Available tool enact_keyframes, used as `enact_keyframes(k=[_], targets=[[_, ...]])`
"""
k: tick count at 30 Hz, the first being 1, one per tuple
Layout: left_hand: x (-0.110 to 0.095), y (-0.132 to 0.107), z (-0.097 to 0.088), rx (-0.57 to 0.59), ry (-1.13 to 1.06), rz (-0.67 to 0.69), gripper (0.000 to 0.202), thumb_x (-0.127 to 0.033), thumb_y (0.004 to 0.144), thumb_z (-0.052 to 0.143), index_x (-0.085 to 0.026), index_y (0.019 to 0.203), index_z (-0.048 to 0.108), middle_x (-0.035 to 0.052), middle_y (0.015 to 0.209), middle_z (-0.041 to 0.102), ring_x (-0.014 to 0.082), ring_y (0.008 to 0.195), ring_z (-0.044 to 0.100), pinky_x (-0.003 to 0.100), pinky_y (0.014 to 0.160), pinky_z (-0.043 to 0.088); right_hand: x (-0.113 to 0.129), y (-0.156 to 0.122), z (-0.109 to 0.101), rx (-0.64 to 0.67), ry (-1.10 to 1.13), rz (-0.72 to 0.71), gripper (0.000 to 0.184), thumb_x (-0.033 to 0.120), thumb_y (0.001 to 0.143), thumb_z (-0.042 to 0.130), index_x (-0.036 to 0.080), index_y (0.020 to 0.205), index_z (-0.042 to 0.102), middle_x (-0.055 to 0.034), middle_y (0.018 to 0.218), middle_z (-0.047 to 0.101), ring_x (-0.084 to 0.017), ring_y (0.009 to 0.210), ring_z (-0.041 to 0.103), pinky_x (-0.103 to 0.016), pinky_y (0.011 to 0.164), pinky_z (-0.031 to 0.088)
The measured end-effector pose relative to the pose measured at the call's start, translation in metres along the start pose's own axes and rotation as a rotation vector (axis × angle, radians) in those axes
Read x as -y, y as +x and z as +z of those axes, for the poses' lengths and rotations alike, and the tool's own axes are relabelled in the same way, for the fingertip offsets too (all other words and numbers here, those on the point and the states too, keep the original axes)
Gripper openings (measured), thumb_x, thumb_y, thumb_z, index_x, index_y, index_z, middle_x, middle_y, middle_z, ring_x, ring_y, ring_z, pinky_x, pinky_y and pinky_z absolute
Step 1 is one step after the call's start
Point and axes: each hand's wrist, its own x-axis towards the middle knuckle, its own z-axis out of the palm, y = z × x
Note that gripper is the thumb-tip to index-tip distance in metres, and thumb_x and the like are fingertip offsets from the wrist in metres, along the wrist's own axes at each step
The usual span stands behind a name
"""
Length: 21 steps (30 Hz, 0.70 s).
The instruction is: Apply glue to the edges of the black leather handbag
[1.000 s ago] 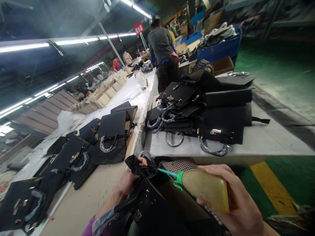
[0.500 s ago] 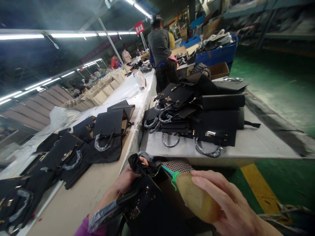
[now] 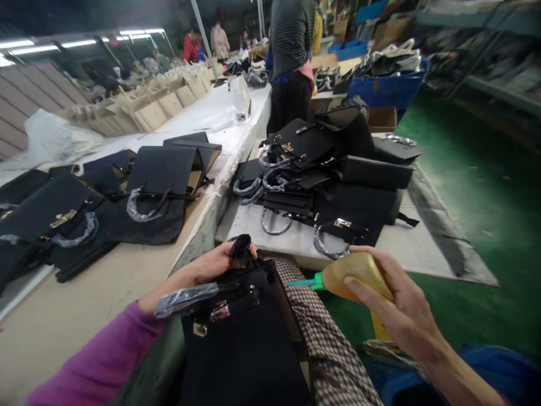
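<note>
L hand (image 3: 222, 262): grip closed, thumb and fingers pinching a twisted black fold (image 3: 242, 251) at the mouth of a black leather handbag (image 3: 240, 344). Bag stands roughly upright against the person's lap, its side along a brown check cloth (image 3: 325, 332). Handle in clear plastic wrap (image 3: 186, 299) lies across the bag top by the L wrist, just above a gold-tone clasp (image 3: 220, 312). Purple sleeve (image 3: 93, 361) on L forearm.

R hand (image 3: 397, 307): grip closed round an amber plastic squeeze bottle (image 3: 357, 276), held out to the side of the bag. Teal nozzle (image 3: 301, 283) points toward the bag, tip near it but not touching. Bottle contents can't be told from this view.

Hold looks sound: firm pinch keeps the fold tight, and fingers on the bottle body give control of the squeeze. Best to keep nozzle tip off the plastic wrap and leather.

L of the bag, a beige tabletop (image 3: 84, 316) carries more black handbags (image 3: 156, 192) laid flat. Ahead, a white tabletop (image 3: 274, 228) has a stack of black handbags (image 3: 338, 169). Beyond, a co-worker in a striped top (image 3: 289, 39) stands by a blue crate (image 3: 389, 90).
</note>
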Motion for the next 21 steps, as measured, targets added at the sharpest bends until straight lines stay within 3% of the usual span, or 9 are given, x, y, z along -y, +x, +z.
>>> enact_keyframes(k=[5, 10, 21], targets=[[-0.003, 0.011, 0.012, 0.017, 0.014, -0.009, 0.024, -0.02, 0.073, 0.074, -0.018, 0.096, 0.07, -0.0008, 0.093, 0.067, 0.0208, 0.093, 0.058, 0.032, 0.093, 0.042, -0.002, 0.009, 0.01, 0.036, -0.032, -0.157, 0.045, 0.045, 0.092, 0.076, 0.028, 0.128, 0.055, -0.0059, 0.117, 0.064, -0.028, 0.098, 0.064, -0.044, 0.094, 0.053], [-0.004, 0.012, 0.014, 0.055, 0.009, -0.05, 0.026, -0.023, 0.074, 0.072, -0.019, 0.099, 0.069, -0.0011, 0.095, 0.067, 0.0209, 0.093, 0.06, 0.033, 0.092, 0.044, 0.001, 0.025, 0.02, 0.064, -0.091, -0.315, 0.044, 0.04, 0.092, 0.076, 0.024, 0.127, 0.054, -0.008, 0.115, 0.062, -0.028, 0.101, 0.063, -0.042, 0.093, 0.053], [-0.001, 0.014, 0.015, 0.057, 0.01, -0.052, 0.025, -0.022, 0.074, 0.073, -0.019, 0.098, 0.068, -0.0024, 0.093, 0.066, 0.0193, 0.091, 0.059, 0.031, 0.09, 0.043, 0.004, 0.032, 0.017, 0.203, -0.093, -0.37, 0.041, 0.04, 0.095, 0.074, 0.021, 0.125, 0.055, -0.0084, 0.111, 0.063, -0.027, 0.099, 0.063, -0.041, 0.089, 0.052]])
